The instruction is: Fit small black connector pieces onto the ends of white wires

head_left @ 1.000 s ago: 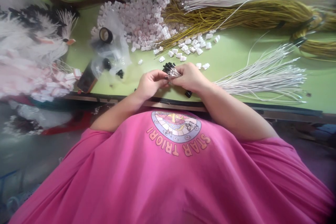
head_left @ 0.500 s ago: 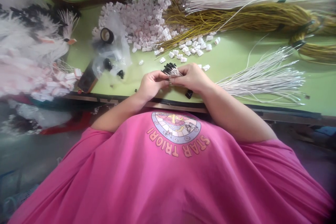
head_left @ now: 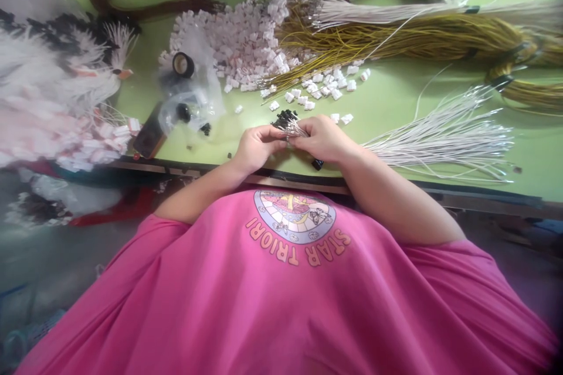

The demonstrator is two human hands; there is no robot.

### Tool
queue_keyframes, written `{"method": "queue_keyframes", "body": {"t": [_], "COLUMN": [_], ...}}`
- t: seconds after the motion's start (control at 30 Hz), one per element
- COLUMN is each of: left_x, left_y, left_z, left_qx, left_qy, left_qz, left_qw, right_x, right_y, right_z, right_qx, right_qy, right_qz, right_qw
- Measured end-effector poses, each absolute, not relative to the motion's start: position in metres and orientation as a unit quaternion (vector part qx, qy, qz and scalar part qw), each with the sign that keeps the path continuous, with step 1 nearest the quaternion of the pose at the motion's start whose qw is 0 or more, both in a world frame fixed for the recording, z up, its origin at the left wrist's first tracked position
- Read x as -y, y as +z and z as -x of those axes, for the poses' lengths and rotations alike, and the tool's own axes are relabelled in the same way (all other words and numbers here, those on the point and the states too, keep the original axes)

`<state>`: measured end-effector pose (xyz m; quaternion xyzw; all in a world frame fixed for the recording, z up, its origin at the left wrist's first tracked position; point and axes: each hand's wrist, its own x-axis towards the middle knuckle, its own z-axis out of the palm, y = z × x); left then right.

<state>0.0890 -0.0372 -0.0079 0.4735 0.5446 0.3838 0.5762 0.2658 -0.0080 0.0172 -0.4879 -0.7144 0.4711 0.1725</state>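
Along the near edge of a pale green tabletop [head_left: 396, 82], seen from the head camera, both bare hands meet over a bundle of thin white wires with silvery tips [head_left: 444, 139]. The right hand [head_left: 323, 136] has its thumb and fingers clamped around the bundle close to one end, where a cluster of small black connectors [head_left: 285, 118] sticks out beyond the fingertips. The rest of the bundle emerges from behind the right forearm and fans out across the tabletop to the right. The left hand [head_left: 255, 149] has its thumb and index finger drawn close together at the wire ends, near the black connectors; whether anything is pinched there is too small to tell. Just below the right hand lies a small black block [head_left: 317, 164].

Beyond the hands, loose white plastic housings [head_left: 336, 94] lie scattered before a large heap of similar white pieces [head_left: 246, 41]. To the right of the heap stretches a thick bundle of yellow wires [head_left: 440, 35]. Left of the hands, a black ring-shaped roll [head_left: 190, 66] sits by a crumpled clear plastic bag [head_left: 214, 91].
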Motion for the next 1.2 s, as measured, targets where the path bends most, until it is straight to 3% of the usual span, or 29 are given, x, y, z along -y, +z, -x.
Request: {"method": "queue_keyframes", "body": {"t": [0.33,0.6,0.87,1.2], "left_x": [0.036,0.029,0.023,0.042], "left_y": [-0.013,-0.003,0.018,0.008], "left_z": [-0.084,-0.065,-0.027,-0.021], "left_qx": [-0.509,-0.489,-0.564,-0.546], "left_qy": [0.354,0.249,0.183,0.056], "left_qz": [-0.58,-0.795,-0.773,-0.803], "left_qw": [0.529,0.257,0.225,0.233], "right_x": [0.009,0.007,0.009,0.006], "right_y": [0.014,0.018,0.016,0.015], "right_z": [-0.265,-0.266,-0.263,-0.258], "right_qx": [0.695,0.697,0.63,0.671], "right_qy": [0.5,0.48,0.571,0.49], "right_qz": [0.489,0.481,0.472,0.511], "right_qw": [0.166,0.229,0.233,0.218]}}
